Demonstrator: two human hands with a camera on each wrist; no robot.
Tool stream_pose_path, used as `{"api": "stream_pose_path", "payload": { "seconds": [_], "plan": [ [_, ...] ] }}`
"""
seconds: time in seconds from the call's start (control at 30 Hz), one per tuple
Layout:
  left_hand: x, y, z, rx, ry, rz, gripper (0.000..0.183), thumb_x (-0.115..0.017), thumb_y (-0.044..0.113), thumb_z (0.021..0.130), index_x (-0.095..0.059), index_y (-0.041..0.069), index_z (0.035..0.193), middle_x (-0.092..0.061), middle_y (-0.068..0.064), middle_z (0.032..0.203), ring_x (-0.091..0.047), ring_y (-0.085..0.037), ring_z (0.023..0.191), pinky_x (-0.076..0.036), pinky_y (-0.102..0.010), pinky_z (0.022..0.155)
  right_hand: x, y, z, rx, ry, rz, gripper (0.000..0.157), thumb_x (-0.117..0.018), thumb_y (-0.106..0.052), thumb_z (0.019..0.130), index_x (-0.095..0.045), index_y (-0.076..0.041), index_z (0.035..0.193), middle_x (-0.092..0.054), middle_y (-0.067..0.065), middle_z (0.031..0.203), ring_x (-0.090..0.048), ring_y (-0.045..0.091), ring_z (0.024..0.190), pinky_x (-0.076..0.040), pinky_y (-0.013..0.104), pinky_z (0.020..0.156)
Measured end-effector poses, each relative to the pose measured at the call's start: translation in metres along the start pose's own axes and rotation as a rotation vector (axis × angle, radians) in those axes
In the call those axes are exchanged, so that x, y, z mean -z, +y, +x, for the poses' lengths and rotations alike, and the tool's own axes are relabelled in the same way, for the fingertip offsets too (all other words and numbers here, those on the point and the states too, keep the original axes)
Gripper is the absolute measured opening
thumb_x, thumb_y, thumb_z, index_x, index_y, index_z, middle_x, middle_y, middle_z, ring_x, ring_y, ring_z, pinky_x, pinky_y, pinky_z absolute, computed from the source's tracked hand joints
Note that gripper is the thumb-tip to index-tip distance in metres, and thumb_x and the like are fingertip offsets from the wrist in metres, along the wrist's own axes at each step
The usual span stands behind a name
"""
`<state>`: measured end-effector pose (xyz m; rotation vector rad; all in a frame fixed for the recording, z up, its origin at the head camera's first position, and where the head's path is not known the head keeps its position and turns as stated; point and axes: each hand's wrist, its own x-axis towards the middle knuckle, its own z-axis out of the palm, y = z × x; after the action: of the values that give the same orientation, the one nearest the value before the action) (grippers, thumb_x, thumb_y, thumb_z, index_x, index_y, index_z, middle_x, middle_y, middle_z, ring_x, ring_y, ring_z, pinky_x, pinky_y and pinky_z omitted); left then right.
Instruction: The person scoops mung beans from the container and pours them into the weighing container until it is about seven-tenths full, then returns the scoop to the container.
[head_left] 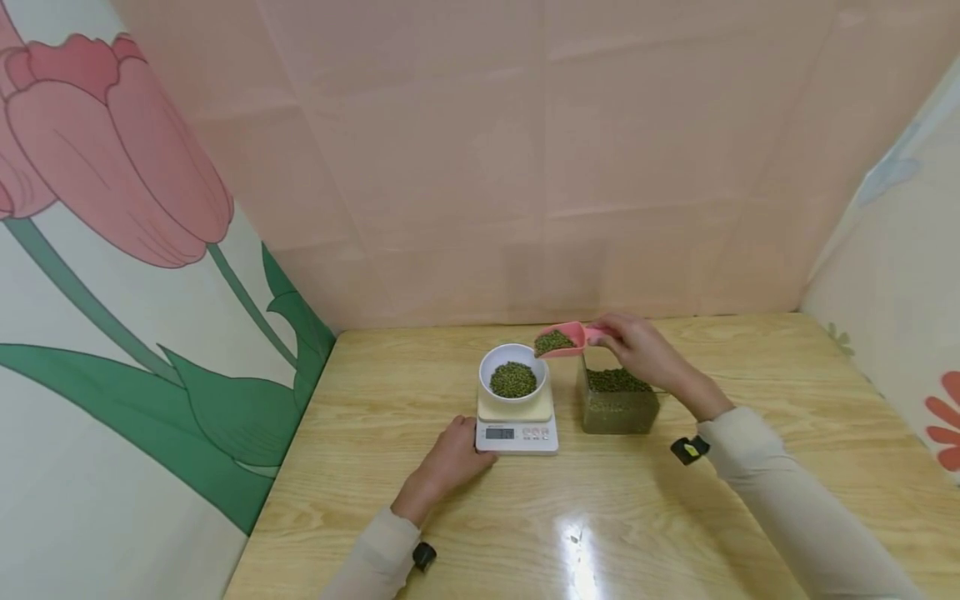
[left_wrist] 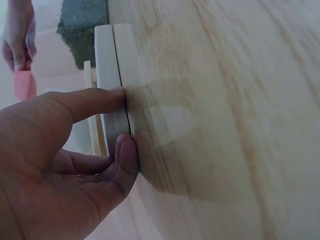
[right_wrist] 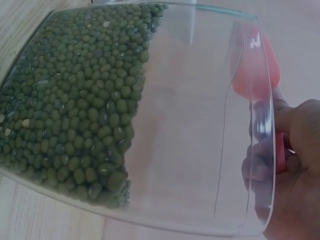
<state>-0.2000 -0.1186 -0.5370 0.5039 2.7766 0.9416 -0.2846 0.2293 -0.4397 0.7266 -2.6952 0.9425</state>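
Observation:
My right hand (head_left: pixel 633 343) grips the handle of a pink scoop (head_left: pixel 579 335) loaded with green mung beans (head_left: pixel 553 342). The scoop's front lip is at the right rim of a white bowl (head_left: pixel 486 363), which holds more mung beans. Beneath the bowl is a white kitchen scale (head_left: pixel 517 444) with a small display, its digits too blurred to read. My left hand (head_left: pixel 452 457) holds the scale's front left corner; in the left wrist view its thumb and fingers (left_wrist: pixel 95 102) bend against the scale's side (left_wrist: pixel 107 75). The right wrist view shows the scoop (right_wrist: pixel 257 70) through clear plastic.
A clear rectangular container (head_left: pixel 619 417), partly filled with mung beans (right_wrist: pixel 75 110), stands right of the scale, below my right forearm. The wooden table (head_left: pixel 360 400) meets a pink-covered wall (head_left: pixel 465 208) at the back. A tulip-painted panel (head_left: pixel 120 167) borders the left side.

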Motion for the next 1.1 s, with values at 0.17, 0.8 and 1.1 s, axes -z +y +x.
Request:
{"api": "stream_pose_path", "payload": {
  "seconds": [0.17, 0.8, 1.1],
  "plan": [
    [0.001, 0.002, 0.000, 0.025, -0.007, -0.006, 0.050, -0.082, 0.021, 0.092, -0.067, 0.006, 0.138, -0.069, -0.008, 0.114, -0.058, -0.017, 0.100, -0.058, -0.040, 0.091, 0.000, -0.003, 0.001, -0.003, -0.006, 0.002, 0.018, -0.065, -0.010, 0.105, -0.074, 0.001, 0.116, -0.075, 0.016, 0.109, -0.065, 0.025, 0.092, -0.054, 0.041, 0.080],
    [-0.001, 0.000, 0.002, -0.010, 0.018, 0.030, 0.046, -0.082, 0.021, 0.090, -0.070, 0.006, 0.132, -0.072, -0.009, 0.110, -0.060, -0.019, 0.098, -0.058, -0.040, 0.088, -0.009, -0.009, 0.005, 0.030, -0.036, 0.001, 0.020, -0.067, -0.012, 0.104, -0.074, 0.001, 0.118, -0.076, 0.016, 0.110, -0.069, 0.029, 0.098, -0.057, 0.049, 0.086],
    [-0.001, 0.000, 0.002, -0.006, 0.019, 0.029, 0.045, -0.082, 0.021, 0.090, -0.070, 0.006, 0.131, -0.072, -0.009, 0.110, -0.060, -0.019, 0.098, -0.057, -0.041, 0.087, -0.017, -0.010, 0.007, 0.056, -0.036, -0.011, 0.020, -0.071, -0.013, 0.102, -0.075, 0.000, 0.116, -0.076, 0.014, 0.107, -0.070, 0.028, 0.097, -0.057, 0.048, 0.085]
  ]
}}
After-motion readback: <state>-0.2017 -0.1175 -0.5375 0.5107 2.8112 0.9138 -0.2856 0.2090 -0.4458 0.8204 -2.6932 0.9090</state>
